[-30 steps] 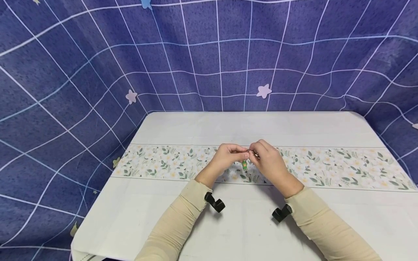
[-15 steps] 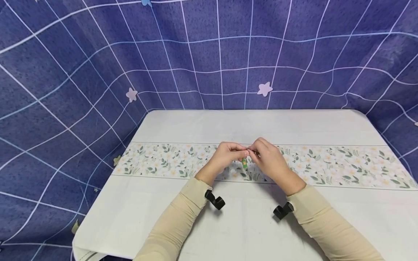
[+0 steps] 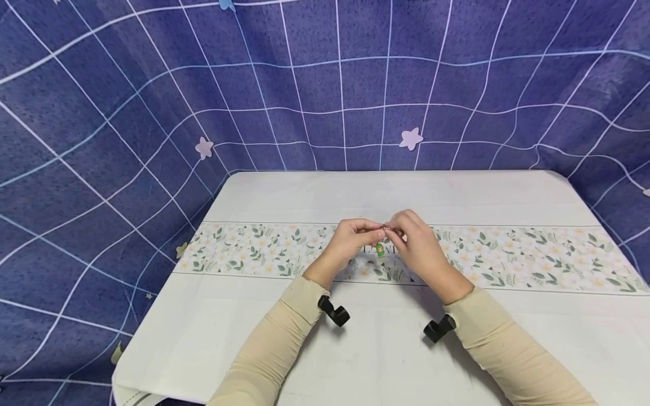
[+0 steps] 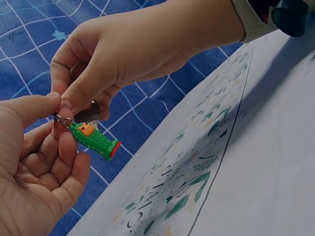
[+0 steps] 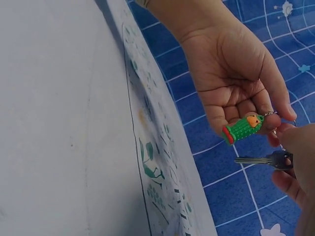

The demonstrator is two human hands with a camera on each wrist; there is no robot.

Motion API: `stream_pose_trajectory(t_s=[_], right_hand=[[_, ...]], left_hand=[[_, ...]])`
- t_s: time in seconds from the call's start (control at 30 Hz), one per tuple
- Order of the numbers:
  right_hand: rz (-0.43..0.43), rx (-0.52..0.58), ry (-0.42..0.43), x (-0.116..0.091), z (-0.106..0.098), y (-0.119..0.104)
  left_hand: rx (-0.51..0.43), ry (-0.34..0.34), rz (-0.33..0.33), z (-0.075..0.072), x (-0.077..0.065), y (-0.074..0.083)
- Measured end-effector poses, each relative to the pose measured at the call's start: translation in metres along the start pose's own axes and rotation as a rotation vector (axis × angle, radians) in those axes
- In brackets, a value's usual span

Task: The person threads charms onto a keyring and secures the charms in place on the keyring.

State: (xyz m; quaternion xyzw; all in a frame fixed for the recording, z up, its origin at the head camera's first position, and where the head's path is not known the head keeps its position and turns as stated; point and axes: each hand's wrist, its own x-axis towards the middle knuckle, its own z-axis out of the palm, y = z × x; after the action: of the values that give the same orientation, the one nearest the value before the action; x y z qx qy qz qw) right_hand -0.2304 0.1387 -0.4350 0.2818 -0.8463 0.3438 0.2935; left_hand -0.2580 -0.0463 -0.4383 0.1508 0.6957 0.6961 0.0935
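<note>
Green figure charm (image 4: 96,141) is held up in the air between both hands, hung at a tilt from a short metal chain (image 4: 63,119). Orange face area and red base are seen (finer detail too small to tell). Chain end is pinched by thumb and index finger of the left hand (image 3: 351,239); its other fingers are loosely curled below. Small key ring (image 3: 384,228) is pinched by the right hand (image 3: 420,243), fingertips close together, nearly meeting the left ones; ring is mostly hidden by fingers. Key (image 5: 266,160) is seen right by the right fingers, blade sticking out; whether it is gripped or just hanging cannot be told. Everything is held over the floral strip (image 3: 533,256) printed across the white table (image 3: 172,332). Beige sleeves (image 3: 274,344) are worn on both arms, with a black bracket (image 3: 333,311) mounted at each wrist. Table is backed by blue grid-patterned cloth (image 3: 304,84), dotted with pale stars (image 3: 411,138).
</note>
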Motion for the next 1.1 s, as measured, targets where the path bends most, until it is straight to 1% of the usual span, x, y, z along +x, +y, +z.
stream_pose_trajectory(t_s=[0.17,0.37,0.63,0.73,0.83,1.03,1.1], right_hand=[[0.032,0.075,0.001,0.0009,-0.0016,0.0014],[0.103,0.148,-0.020,0.0017,-0.0024,0.0029],[0.136,0.188,-0.028,0.0030,-0.0035,0.0023],[0.157,0.219,-0.041,0.0033,-0.0045,0.0017],[0.204,0.259,-0.067,0.0040,-0.0054,0.0018],[0.344,0.328,-0.131,0.0062,-0.0090,0.0008],[0.370,0.349,-0.146,0.0068,-0.0097,0.0009]], left_hand=[[-0.014,0.009,0.021,0.0015,-0.0003,-0.0003],[-0.020,0.002,0.046,0.0009,0.0002,-0.0007],[0.008,-0.001,0.040,-0.0012,-0.0004,0.0007],[0.015,-0.009,0.040,-0.0020,-0.0003,0.0005],[0.020,-0.015,0.042,-0.0025,-0.0008,0.0008],[0.031,-0.020,0.048,-0.0026,-0.0016,0.0011],[0.029,-0.022,0.050,-0.0027,-0.0015,0.0011]])
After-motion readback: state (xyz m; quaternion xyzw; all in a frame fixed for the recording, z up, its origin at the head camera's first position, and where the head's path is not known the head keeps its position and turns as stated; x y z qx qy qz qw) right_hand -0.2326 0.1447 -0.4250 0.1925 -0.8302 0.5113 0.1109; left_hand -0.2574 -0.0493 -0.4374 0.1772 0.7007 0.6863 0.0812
